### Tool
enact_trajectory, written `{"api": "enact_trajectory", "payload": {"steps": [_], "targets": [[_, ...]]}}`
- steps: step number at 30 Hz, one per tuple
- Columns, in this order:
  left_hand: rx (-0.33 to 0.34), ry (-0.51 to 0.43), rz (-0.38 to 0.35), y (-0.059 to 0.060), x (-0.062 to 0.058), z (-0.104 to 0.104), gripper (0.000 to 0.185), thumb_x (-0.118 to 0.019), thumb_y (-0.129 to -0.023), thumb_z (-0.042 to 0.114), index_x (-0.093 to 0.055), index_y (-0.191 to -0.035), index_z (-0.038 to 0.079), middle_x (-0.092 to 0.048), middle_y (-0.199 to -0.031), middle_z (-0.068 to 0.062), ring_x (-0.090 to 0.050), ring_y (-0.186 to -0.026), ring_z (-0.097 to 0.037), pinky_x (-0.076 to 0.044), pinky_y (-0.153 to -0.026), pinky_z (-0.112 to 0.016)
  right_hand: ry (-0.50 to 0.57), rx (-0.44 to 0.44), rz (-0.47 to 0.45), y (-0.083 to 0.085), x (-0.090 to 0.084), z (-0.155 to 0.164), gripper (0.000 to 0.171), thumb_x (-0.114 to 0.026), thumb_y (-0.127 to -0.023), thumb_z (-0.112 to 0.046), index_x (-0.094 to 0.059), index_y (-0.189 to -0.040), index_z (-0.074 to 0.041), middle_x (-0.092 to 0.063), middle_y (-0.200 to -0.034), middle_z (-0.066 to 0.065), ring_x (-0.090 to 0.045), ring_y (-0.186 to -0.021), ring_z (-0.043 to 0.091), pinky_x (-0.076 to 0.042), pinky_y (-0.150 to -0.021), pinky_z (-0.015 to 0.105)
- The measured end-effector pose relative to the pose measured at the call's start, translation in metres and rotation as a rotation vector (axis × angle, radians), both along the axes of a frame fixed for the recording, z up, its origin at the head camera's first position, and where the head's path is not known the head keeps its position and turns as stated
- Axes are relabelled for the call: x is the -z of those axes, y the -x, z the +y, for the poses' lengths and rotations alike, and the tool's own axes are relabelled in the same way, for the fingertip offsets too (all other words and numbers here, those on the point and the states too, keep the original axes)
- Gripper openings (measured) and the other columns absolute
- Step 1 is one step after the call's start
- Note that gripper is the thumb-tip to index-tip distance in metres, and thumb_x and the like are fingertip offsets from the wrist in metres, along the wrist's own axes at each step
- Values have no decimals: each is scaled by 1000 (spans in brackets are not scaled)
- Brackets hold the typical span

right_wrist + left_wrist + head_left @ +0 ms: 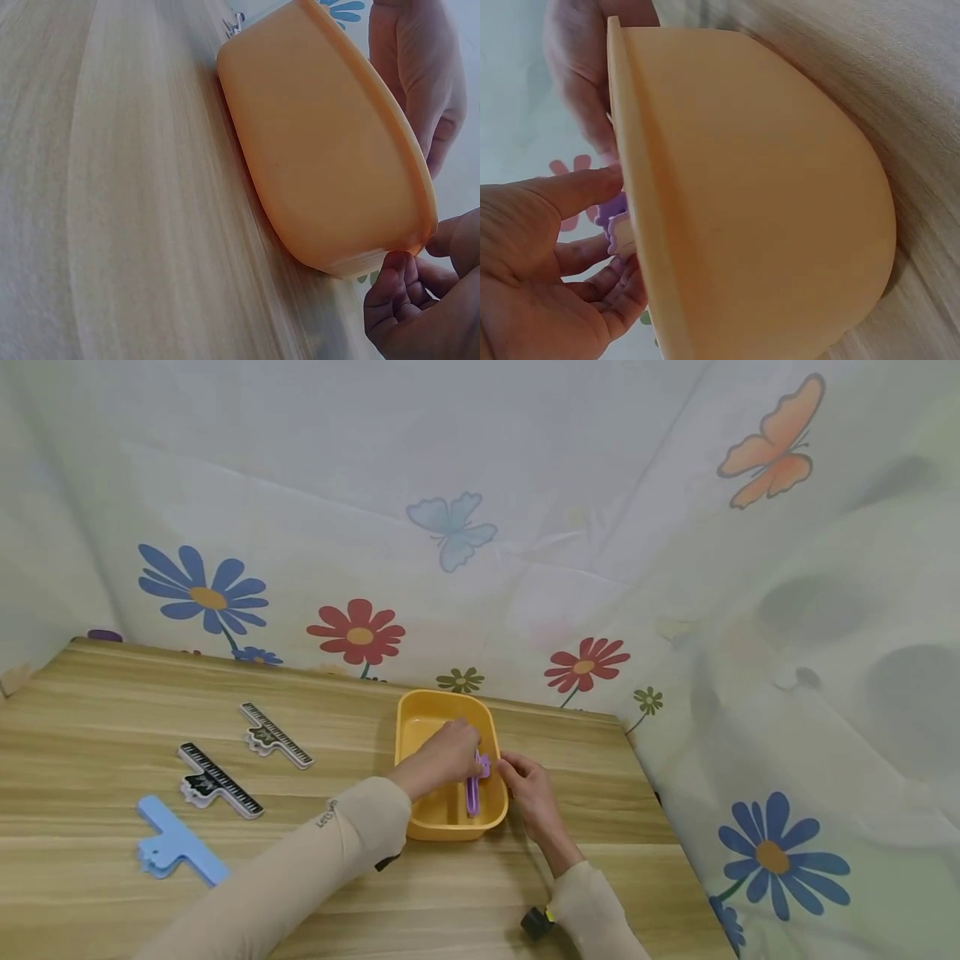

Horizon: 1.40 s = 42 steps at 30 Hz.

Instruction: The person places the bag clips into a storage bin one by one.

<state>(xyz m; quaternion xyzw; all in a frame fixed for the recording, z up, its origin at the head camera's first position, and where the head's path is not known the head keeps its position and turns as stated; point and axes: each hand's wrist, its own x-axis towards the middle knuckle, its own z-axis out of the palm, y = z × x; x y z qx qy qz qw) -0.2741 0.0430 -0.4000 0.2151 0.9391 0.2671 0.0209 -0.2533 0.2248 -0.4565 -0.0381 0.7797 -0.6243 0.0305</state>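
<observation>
Wood-grain laminate table [315, 868] under a white fabric backdrop [525, 485] printed with flowers and butterflies; on it one smooth, rounded-rectangular yellow plastic tub [420, 727], far right of centre. Left of the tub lie two black ruler-marked clips [219, 781] and one pale blue clip [176, 852]. My left hand [442, 756] pinches one purple clip [474, 789] inside the tub; my right hand [528, 793], fingers curled, touches the tub's right rim.
</observation>
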Motion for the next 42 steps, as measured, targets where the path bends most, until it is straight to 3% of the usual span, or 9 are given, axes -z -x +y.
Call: {"api": "enact_trajectory", "payload": {"steps": [6, 14, 22, 29, 35, 42], "targets": [[-6, 11, 1, 1, 2, 0, 23, -85, -86, 18, -67, -78, 5, -56, -85, -7, -53, -88, -28, -46, -79, -40, 0, 8, 24, 1, 3, -2, 38, -58, -107, -12, -59, -137, 11, -64, -129, 29, -65, -115, 38, -55, -97, 49], [-30, 42, 8, 1, 7, -4, 33, -81, -89, 22, -73, -113, 1, -65, -109, -14, -59, -104, -32, -51, -94, -46, -4, 8, 10, 3, 5, -2, 37, -57, -106, -10, -59, -136, 12, -66, -126, 28, -66, -112, 39, -56, -94, 47], [-33, 10, 37, -1, 4, -8, 32, -75, -94, 17, -72, -120, -1, -66, -115, -15, -61, -110, -32, -50, -97, -46, 18, 29, 2, 3, 6, -1, 36, -59, -106, -10, -61, -134, 11, -66, -127, 28, -67, -111, 34, -58, -89, 37], [-45, -63, 10, -5, 0, -13, 34, -71, -98, 21, -71, -125, 1, -64, -125, -15, -60, -115, -29, -49, -103, -44, 25, 22, -1, 3, 7, -1, 37, -59, -106, -12, -60, -136, 10, -65, -128, 28, -66, -114, 36, -57, -93, 42], [-48, -94, 5, -11, -4, -17, 36, -69, -99, 24, -69, -129, 4, -63, -130, -13, -60, -104, -22, -52, -95, -38, 36, 32, -5, 3, 7, -2, 37, -60, -106, -11, -60, -136, 10, -64, -129, 29, -65, -114, 34, -57, -91, 36], [-40, -143, 40, -22, -12, -23, 36, -69, -100, 26, -68, -131, 7, -65, -124, -8, -62, -107, -22, -52, -96, -39, 27, 24, 3, 2, 6, -2, 37, -58, -106, -12, -59, -137, 11, -64, -129, 29, -66, -114, 35, -58, -89, 32]]}}
